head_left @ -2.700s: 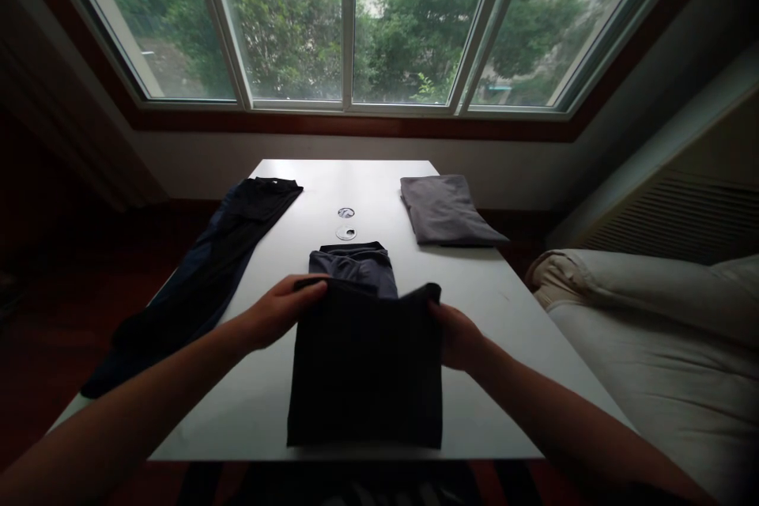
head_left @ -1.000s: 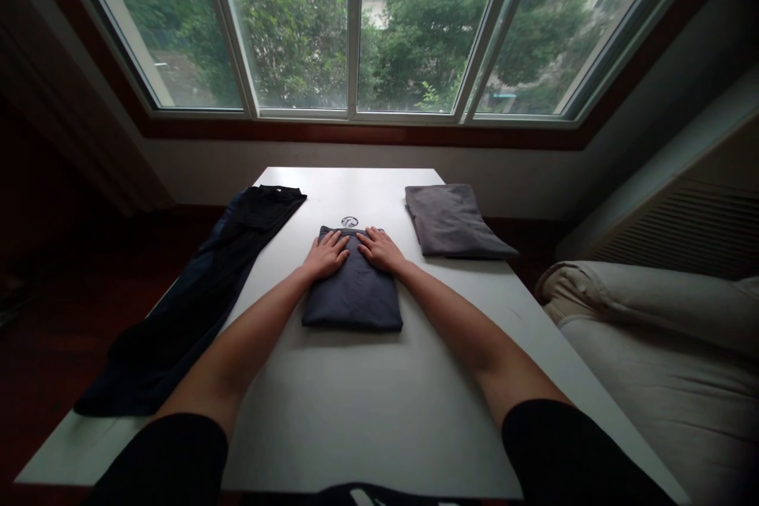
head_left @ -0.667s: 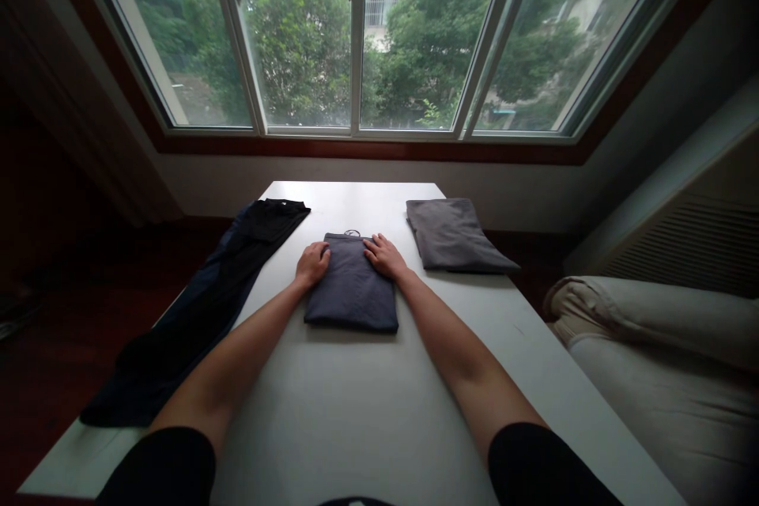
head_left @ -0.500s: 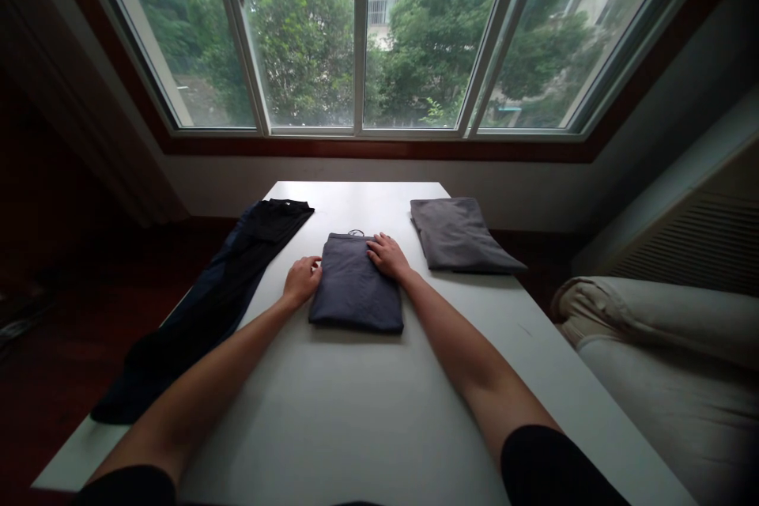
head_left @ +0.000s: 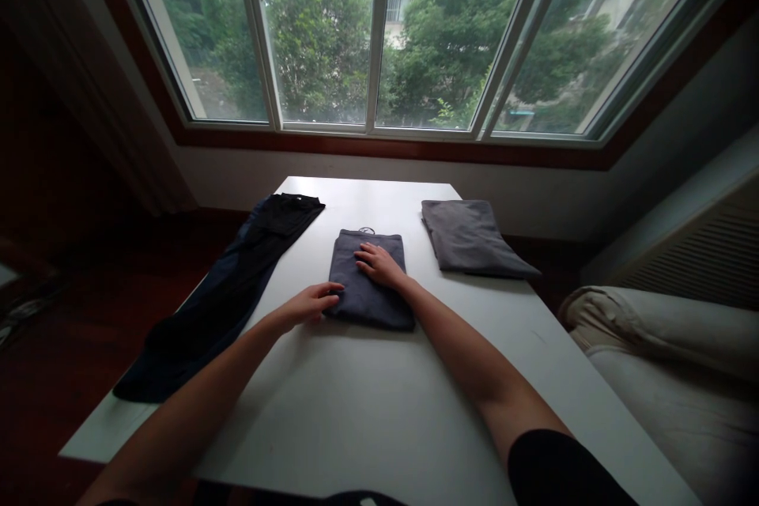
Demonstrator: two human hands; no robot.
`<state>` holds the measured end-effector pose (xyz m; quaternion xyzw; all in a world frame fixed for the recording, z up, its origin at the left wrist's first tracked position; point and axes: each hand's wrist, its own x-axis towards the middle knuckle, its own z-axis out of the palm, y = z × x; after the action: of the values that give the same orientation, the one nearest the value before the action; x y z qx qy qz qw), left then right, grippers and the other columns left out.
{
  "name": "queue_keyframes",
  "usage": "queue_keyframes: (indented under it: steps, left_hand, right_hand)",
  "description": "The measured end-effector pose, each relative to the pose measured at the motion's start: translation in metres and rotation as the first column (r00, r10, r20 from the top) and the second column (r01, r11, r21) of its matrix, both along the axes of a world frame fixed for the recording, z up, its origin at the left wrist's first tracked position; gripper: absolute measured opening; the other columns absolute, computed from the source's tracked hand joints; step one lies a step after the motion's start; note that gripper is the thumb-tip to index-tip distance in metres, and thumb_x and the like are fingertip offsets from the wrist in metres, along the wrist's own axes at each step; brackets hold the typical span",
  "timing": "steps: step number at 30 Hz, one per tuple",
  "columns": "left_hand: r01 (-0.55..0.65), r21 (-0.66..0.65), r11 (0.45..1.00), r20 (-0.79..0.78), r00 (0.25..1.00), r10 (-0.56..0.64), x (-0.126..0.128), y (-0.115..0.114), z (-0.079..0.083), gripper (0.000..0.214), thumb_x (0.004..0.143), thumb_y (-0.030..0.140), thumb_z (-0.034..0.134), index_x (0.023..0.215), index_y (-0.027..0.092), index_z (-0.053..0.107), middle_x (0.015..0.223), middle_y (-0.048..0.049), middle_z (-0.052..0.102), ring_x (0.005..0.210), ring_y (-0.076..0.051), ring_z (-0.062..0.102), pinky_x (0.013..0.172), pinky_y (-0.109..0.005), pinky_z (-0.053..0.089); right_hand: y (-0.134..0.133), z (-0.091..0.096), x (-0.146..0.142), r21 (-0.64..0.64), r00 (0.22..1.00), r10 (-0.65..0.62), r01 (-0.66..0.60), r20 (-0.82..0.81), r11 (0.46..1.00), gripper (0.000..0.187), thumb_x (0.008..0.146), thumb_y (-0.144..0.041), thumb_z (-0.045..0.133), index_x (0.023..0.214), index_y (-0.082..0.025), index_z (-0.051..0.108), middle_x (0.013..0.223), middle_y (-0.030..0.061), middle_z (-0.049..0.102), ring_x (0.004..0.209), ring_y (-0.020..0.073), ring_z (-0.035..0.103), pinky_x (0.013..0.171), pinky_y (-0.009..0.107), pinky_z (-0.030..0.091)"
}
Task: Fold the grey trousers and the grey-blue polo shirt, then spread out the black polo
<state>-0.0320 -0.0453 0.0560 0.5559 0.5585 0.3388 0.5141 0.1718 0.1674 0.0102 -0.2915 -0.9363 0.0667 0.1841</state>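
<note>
A pair of dark blue-grey pants [head_left: 368,303], folded into a flat rectangle, lies in the middle of the table with a drawstring loop [head_left: 366,230] sticking out at its far edge. My right hand [head_left: 381,264] rests flat on top of the bundle, fingers stretched out towards its left side. At the near left edge of the folded pants is my left hand [head_left: 309,303], its thumb and fingers slightly apart and the tips touching the cloth.
Dark black and navy pants [head_left: 222,292] lie stretched along the left side of the white table [head_left: 332,411]. A folded grey garment [head_left: 474,237] sits at the far right. A pale cushioned seat [head_left: 670,379] stands beside the table's right edge, and a window is beyond.
My left hand has moved down the left edge of the folded pants towards the near corner. My right hand has slid from the far right corner nearer to the middle. The view has shifted slightly.
</note>
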Motion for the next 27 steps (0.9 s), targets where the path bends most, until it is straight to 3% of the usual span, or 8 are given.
queue_keyframes:
  steps: [3,6,13,17,21,27]
  left_hand:
    - [0.057,-0.051,0.997,0.103,0.993,-0.052,-0.007,-0.003,0.005,0.068,0.087,0.058,0.066,0.138,0.015,0.060,0.055,0.0090,0.039,0.048,-0.008,0.039,0.054,-0.023,0.045]
    - [0.205,-0.103,0.973,0.175,0.967,-0.185,-0.019,-0.006,0.011,0.060,0.089,0.060,0.065,0.128,0.014,0.069,0.052,0.0104,0.029,0.047,-0.007,0.030,0.057,-0.024,0.048]
    - [0.443,-0.196,0.875,0.064,0.896,-0.439,-0.034,-0.010,0.020,0.056,0.089,0.060,0.065,0.126,0.019,0.075,0.050,0.0060,0.038,0.049,-0.012,0.039,0.070,-0.035,0.058]
    - [0.488,-0.227,0.843,-0.041,0.860,-0.508,-0.040,-0.010,0.023,0.055,0.090,0.063,0.063,0.127,0.023,0.074,0.057,0.0019,0.054,0.056,-0.014,0.055,0.069,-0.029,0.055]
    - [0.440,-0.227,0.869,-0.189,0.855,-0.483,-0.055,-0.011,0.028,0.051,0.090,0.065,0.061,0.116,0.025,0.079,0.076,-0.0024,0.070,0.065,-0.015,0.065,0.066,-0.023,0.049]
    - [0.449,-0.234,0.862,-0.168,0.855,-0.491,-0.073,-0.014,0.037,0.050,0.081,0.059,0.074,0.117,0.026,0.079,0.082,-0.0031,0.073,0.068,-0.017,0.067,0.067,-0.024,0.053]
  right_hand:
    - [0.001,-0.001,0.002,0.003,1.000,0.002,-0.002,-0.020,1.000,0.045,0.103,-0.045,0.049,0.143,-0.028,0.060,0.159,0.0079,0.044,0.150,0.0292,0.036,0.123,0.051,0.029]
    - [0.002,-0.002,0.001,0.008,0.999,0.017,-0.017,-0.038,1.000,0.044,0.103,-0.045,0.049,0.142,-0.027,0.062,0.158,0.0077,0.046,0.149,0.0289,0.037,0.123,0.050,0.029]
    - [0.003,-0.001,0.001,-0.016,1.000,0.014,-0.014,0.003,1.000,0.047,0.104,-0.047,0.047,0.144,-0.027,0.059,0.160,0.0066,0.043,0.150,0.0291,0.034,0.123,0.051,0.027]
    - [0.006,0.000,0.003,-0.033,0.999,-0.040,0.040,0.009,0.999,0.047,0.104,-0.048,0.047,0.145,-0.028,0.059,0.158,0.0064,0.045,0.150,0.0290,0.035,0.123,0.052,0.026]
    - [0.005,0.001,0.005,-0.037,0.997,-0.080,0.081,0.021,0.996,0.049,0.104,-0.050,0.045,0.148,-0.029,0.056,0.158,0.0067,0.046,0.150,0.0294,0.035,0.123,0.052,0.026]
    - [0.003,0.000,0.003,-0.041,0.991,-0.125,0.126,0.040,0.991,0.053,0.104,-0.055,0.043,0.149,-0.030,0.054,0.159,0.0065,0.044,0.150,0.0306,0.035,0.123,0.054,0.025]
